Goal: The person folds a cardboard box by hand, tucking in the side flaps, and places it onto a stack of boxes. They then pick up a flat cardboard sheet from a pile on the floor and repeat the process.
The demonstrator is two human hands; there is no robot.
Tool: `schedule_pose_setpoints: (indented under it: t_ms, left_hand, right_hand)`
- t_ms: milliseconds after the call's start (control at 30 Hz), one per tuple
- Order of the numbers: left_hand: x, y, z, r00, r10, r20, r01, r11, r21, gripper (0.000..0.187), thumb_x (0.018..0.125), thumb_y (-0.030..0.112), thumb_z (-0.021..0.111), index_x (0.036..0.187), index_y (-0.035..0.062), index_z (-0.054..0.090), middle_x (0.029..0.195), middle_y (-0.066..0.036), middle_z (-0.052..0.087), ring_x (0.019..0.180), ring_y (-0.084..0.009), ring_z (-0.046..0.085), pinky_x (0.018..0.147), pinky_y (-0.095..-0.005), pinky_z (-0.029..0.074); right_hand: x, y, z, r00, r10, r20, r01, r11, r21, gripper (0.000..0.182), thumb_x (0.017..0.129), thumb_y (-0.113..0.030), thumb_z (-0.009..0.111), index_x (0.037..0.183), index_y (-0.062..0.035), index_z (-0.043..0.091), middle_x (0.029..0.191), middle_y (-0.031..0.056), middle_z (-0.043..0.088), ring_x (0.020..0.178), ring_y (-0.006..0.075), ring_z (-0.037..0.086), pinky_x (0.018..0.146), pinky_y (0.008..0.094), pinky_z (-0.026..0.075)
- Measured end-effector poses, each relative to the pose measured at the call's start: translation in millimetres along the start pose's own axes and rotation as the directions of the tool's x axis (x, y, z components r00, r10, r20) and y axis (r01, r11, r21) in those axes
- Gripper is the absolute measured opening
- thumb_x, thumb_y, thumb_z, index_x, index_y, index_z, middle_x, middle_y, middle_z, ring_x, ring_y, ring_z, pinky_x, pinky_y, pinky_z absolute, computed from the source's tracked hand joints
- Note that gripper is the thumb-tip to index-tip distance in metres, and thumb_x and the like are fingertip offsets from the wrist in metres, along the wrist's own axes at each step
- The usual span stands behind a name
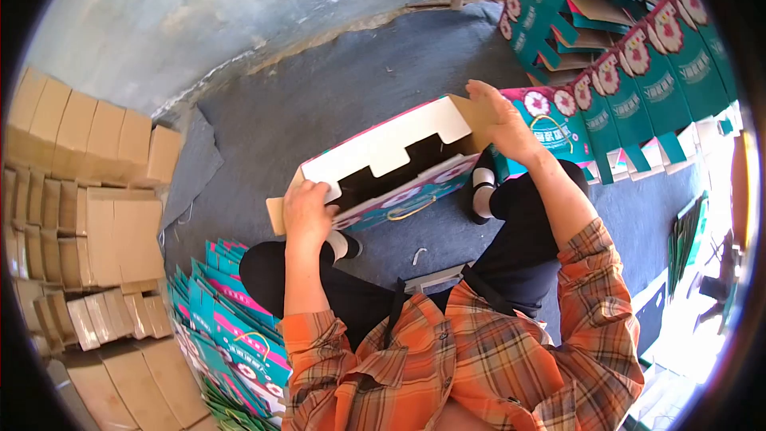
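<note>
Between our knees, over the grey mat [351, 88], we hold the half-folded gift box [391, 161]; left hand [307, 211] clamps its seven-o'clock end, right hand [499, 124] pinches the two-o'clock flap; light, stiff card, easily creased, so we judge the ends safest to grip.

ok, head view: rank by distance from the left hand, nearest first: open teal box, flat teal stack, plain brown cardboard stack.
From the left hand:
1. open teal box, gripped at its near end.
2. flat teal stack, just below-left by the knee.
3. plain brown cardboard stack, far left.
</note>
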State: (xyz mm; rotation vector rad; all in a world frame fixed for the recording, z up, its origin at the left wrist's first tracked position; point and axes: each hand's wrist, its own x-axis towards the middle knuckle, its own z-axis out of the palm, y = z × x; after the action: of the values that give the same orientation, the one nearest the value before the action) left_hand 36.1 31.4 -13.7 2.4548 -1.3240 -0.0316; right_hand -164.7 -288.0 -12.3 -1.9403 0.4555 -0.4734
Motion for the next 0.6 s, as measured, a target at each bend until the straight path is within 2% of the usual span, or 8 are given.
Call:
schedule_pose_setpoints:
  t_ms: [167,200,233,367,433,500,567,600]
  left_hand:
    - [-6.8,9.4,-4.3,0.993,0.009,0.119,-0.026,0.99,0.138,0.042,0.065,0.022,0.079,0.101,0.0044,0.067,0.09,-0.013,0.062,0.094,-0.0316,0.058,0.088,-0.0427,0.042]
    - [-7.9,7.8,-0.2,0.989,-0.013,0.15,-0.012,0.987,0.16,0.044,0.068,0.03,0.078,0.105,0.0084,0.066,0.09,-0.01,0.062,0.094,-0.0285,0.059,0.102,-0.0446,0.032]
    - [-9.3,7.5,0.6,0.989,-0.017,0.149,-0.007,0.988,0.157,0.044,0.068,0.03,0.078,0.105,0.0084,0.066,0.09,-0.01,0.062,0.094,-0.0285,0.059,0.102,-0.0446,0.032]
    - [-10.3,13.0,-1.1,0.971,-0.054,0.232,0.006,0.98,0.201,0.052,0.071,0.029,0.076,0.115,0.0067,0.062,0.095,-0.012,0.062,0.098,-0.0286,0.058,0.104,-0.0463,0.031]
    - [-10.6,14.8,-1.4,0.968,-0.053,0.244,-0.001,0.977,0.214,0.054,0.071,0.029,0.076,0.118,0.0073,0.061,0.096,-0.012,0.062,0.098,-0.0284,0.058,0.105,-0.047,0.029]
    - [-10.9,17.4,-2.9,0.963,-0.068,0.261,0.014,0.979,0.201,0.055,0.071,0.029,0.076,0.119,0.0067,0.06,0.098,-0.013,0.063,0.099,-0.0288,0.058,0.106,-0.0479,0.028]
    - [-12.4,18.8,-7.2,0.981,-0.044,0.19,0.021,0.992,0.123,0.05,0.073,0.026,0.075,0.117,0.006,0.061,0.099,-0.014,0.063,0.099,-0.0298,0.058,0.103,-0.0478,0.031]
    - [-12.6,19.7,-11.3,0.993,-0.031,0.113,0.026,0.999,0.043,0.046,0.075,0.024,0.073,0.115,0.0053,0.062,0.1,-0.015,0.063,0.098,-0.0308,0.059,0.101,-0.0476,0.034]
  right_hand:
    - [-2.7,-3.1,-4.6,0.997,0.027,0.066,-0.026,1.0,-0.009,0.078,0.069,0.015,0.047,0.143,-0.0052,0.03,0.143,0.0153,0.04,0.136,0.0239,0.034,0.111,0.033,0.026]
    - [-3.7,-5.4,-4.7,0.996,0.02,0.087,-0.024,0.999,0.046,0.072,0.075,0.009,0.051,0.143,-0.0052,0.029,0.143,0.0171,0.039,0.136,0.025,0.034,0.11,0.0336,0.028]
    - [-5.2,-8.4,-4.8,0.994,0.013,0.106,-0.023,0.995,0.1,0.068,0.082,0.003,0.055,0.144,-0.0053,0.028,0.143,0.019,0.039,0.136,0.026,0.034,0.109,0.0341,0.029]
    - [-13.0,-30.3,7.0,0.964,0.118,0.237,-0.175,0.956,0.235,0.07,0.085,-0.006,0.058,0.146,-0.0049,0.024,0.144,0.0195,0.039,0.136,0.0263,0.034,0.109,0.034,0.03]
    - [-9.8,-24.5,8.2,0.894,0.267,0.36,-0.328,0.937,0.118,0.068,0.086,-0.016,0.06,0.144,-0.0034,0.027,0.141,0.0193,0.042,0.134,0.0267,0.037,0.108,0.0337,0.031]
    - [-4.5,-22.0,9.9,0.897,0.216,0.385,-0.247,0.969,0.032,0.069,0.082,-0.016,0.064,0.143,-0.0063,0.033,0.14,0.0203,0.042,0.133,0.0274,0.038,0.107,0.0368,0.032]
    - [-5.0,-29.8,8.1,0.854,0.317,0.412,-0.192,0.929,-0.317,0.062,0.079,-0.013,0.067,0.136,-0.0064,0.044,0.13,0.019,0.053,0.12,0.028,0.051,0.101,0.0361,0.04]
    - [-7.8,-19.0,11.3,0.898,0.191,0.396,-0.063,0.947,-0.314,0.058,0.077,-0.011,0.068,0.132,-0.0063,0.049,0.121,0.0178,0.059,0.109,0.0297,0.057,0.096,0.0361,0.044]
